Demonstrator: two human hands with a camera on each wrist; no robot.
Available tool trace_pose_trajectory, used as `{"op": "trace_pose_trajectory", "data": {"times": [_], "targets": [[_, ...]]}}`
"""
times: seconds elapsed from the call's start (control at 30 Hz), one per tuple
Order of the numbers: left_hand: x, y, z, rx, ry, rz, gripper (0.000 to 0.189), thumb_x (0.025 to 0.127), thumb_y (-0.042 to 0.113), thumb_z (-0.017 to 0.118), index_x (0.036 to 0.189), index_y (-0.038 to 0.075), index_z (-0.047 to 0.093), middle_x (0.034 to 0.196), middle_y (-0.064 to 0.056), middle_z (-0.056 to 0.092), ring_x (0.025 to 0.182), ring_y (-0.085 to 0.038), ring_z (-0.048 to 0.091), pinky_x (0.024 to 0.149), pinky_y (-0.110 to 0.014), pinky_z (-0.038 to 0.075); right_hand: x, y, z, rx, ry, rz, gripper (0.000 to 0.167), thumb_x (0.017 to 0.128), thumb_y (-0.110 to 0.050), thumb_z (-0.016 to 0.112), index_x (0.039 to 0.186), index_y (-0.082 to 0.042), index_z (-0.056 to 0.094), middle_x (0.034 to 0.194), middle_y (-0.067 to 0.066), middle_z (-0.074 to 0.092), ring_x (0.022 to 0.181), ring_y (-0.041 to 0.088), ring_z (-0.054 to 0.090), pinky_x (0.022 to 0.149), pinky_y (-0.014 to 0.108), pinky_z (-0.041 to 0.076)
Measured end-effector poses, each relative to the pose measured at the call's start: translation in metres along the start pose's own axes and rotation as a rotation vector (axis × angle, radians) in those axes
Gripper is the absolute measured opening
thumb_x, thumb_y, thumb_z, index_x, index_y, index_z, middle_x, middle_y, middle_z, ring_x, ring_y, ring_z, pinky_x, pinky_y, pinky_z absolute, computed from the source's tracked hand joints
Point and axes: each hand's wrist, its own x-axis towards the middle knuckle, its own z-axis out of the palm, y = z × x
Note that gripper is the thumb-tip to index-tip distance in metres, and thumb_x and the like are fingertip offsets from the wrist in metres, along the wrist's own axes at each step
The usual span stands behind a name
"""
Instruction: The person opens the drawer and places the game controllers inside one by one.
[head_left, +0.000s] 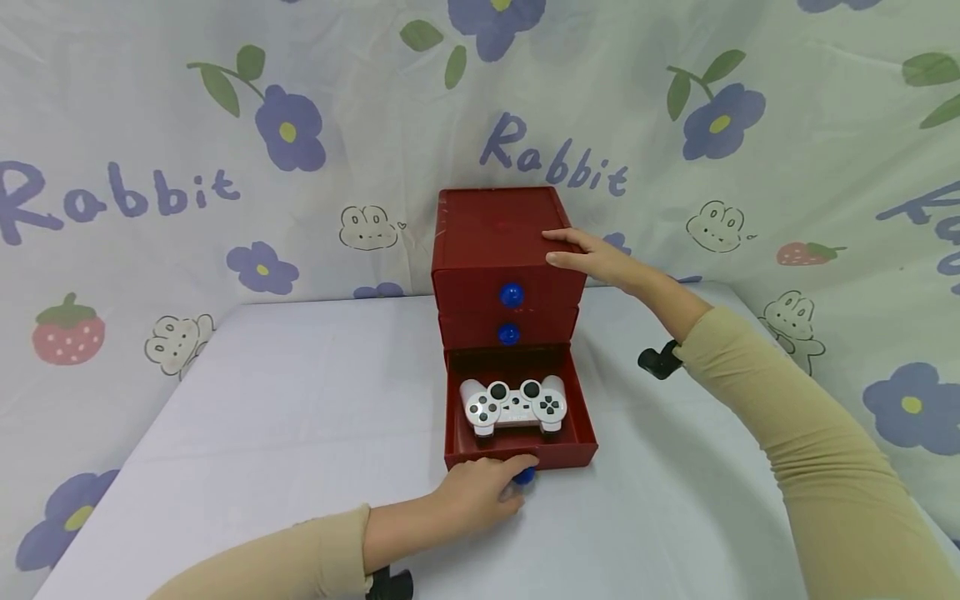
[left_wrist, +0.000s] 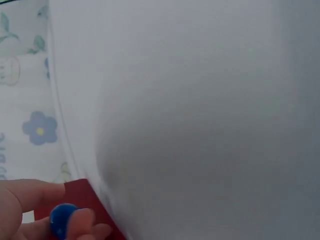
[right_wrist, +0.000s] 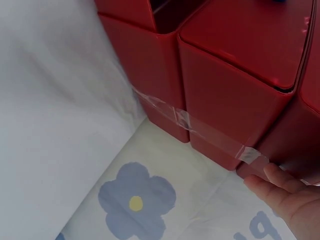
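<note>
A red cabinet (head_left: pixel 498 229) of stacked drawers stands at the back of the table. Its bottom drawer (head_left: pixel 581 454) is pulled out, and a white game controller (head_left: pixel 517 406) lies inside. At the drawer's front, my left hand (head_left: pixel 476 498) holds the blue knob (left_wrist: pixel 61 222) between its fingers. My right hand (head_left: pixel 596 260) rests with extended fingers against the upper right side of the cabinet; in the right wrist view its fingers (right_wrist: pixel 280 185) are at the cabinet's side, near clear tape (right_wrist: pixel 215 135) that runs across the boxes.
Two more blue knobs, an upper one (head_left: pixel 512 295) and a middle one (head_left: pixel 509 334), mark the drawers above, both pushed in. A white cloth covers the table (head_left: pixel 315 417). Behind it hangs a curtain (head_left: pixel 375 125) printed with flowers and rabbits.
</note>
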Motion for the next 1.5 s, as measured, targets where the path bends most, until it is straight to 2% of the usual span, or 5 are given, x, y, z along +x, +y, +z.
{"op": "trace_pose_trajectory", "data": {"times": [0.23,0.6,1.0,1.33,1.5], "targets": [[0.004,-0.004,0.007,0.022,0.127,0.055,0.028,0.084,0.018,0.064,0.112,0.021,0.062,0.067,0.006,0.063,0.050,-0.001,0.041,0.048,-0.016,0.037,0.000,0.000,0.000,-0.010,0.004,0.002,0.058,0.091,-0.033,0.050,0.143,-0.018,0.029,0.147,0.011,0.020,0.131,0.031,0.024,0.102,0.054,0.028],[0.010,-0.006,0.003,-0.095,0.116,-0.015,0.027,0.082,0.018,0.067,0.109,0.021,0.066,0.064,0.011,0.057,0.053,-0.001,0.041,0.049,-0.016,0.035,-0.001,-0.001,0.001,0.007,0.002,0.006,0.059,0.090,-0.033,0.051,0.143,-0.019,0.030,0.147,0.010,0.021,0.130,0.029,0.025,0.102,0.053,0.029],[0.022,-0.014,0.000,-0.129,0.151,-0.030,0.027,0.082,0.017,0.068,0.108,0.022,0.067,0.075,0.008,0.063,0.057,-0.002,0.044,0.050,-0.017,0.035,0.001,0.002,0.000,0.001,0.003,-0.005,0.058,0.091,-0.032,0.050,0.143,-0.017,0.030,0.146,0.012,0.022,0.129,0.030,0.026,0.102,0.053,0.029],[0.035,-0.020,-0.007,-0.177,0.160,-0.050,0.028,0.082,0.017,0.067,0.110,0.020,0.067,0.093,0.004,0.068,0.071,-0.002,0.056,0.057,-0.017,0.042,0.000,0.001,0.000,-0.023,0.008,0.001,0.059,0.090,-0.034,0.050,0.143,-0.017,0.030,0.147,0.012,0.022,0.131,0.031,0.025,0.103,0.054,0.026],[0.043,-0.024,-0.011,-0.191,0.153,-0.068,0.029,0.081,0.015,0.068,0.110,0.018,0.067,0.084,0.004,0.067,0.064,-0.002,0.054,0.053,-0.018,0.041,0.001,0.000,0.000,-0.035,0.010,-0.003,0.059,0.091,-0.035,0.050,0.143,-0.018,0.030,0.148,0.010,0.021,0.131,0.030,0.024,0.103,0.054,0.026]]}}
